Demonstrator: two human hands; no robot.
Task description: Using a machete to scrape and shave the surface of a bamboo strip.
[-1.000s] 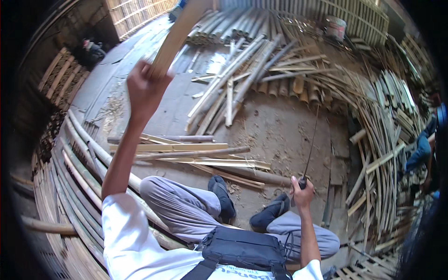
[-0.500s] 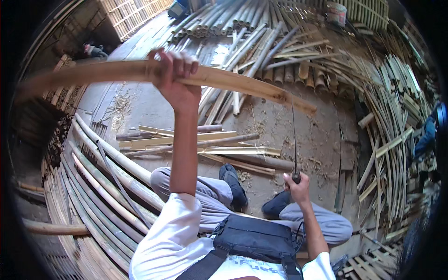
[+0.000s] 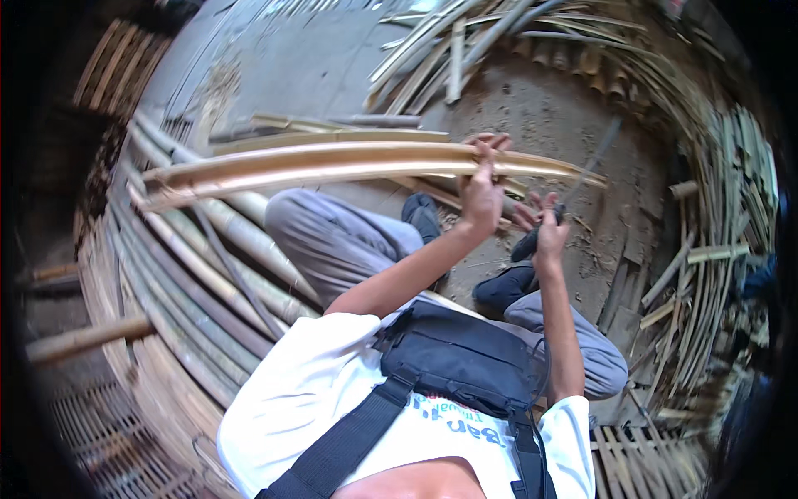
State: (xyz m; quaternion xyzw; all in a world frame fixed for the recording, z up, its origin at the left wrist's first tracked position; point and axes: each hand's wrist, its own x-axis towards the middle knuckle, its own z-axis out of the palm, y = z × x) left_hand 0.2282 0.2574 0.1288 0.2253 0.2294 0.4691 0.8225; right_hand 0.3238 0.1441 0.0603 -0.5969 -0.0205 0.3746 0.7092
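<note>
Grey floor (image 3: 291,79), littered with shavings (image 3: 218,83), spreads out beneath a seated person working amid bamboo. The left hand (image 3: 482,193) grips a split bamboo strip (image 3: 324,160) near its right-hand portion, fingers wrapped over its edge; the right hand (image 3: 547,235) is closed round the dark handle of a long knife (image 3: 594,154), though motion blur hides exactly how each finger sits. Held across the body above the knees, the strip shows its hollow face, and the blade appears to cross near its right end; whether they touch cannot be told. Good handling here seems to call for a firm grip well back from the edge, a steady wrist on the knife, and a strip kept level, since its long left part could swing or dip. Close by, the grey trousers (image 3: 328,233) and dark shoes (image 3: 503,287) sit below the work, so the blade is best kept pointing away from them. A black chest bag (image 3: 457,358) takes up room between the arms. Thick poles (image 3: 249,229) lie at the left, under the strip's far end in this view, and could snag it. More split pieces (image 3: 337,135) lie just beyond, with a heap of slats (image 3: 465,50) farther off and thin strips (image 3: 736,183) piled to the right.
</note>
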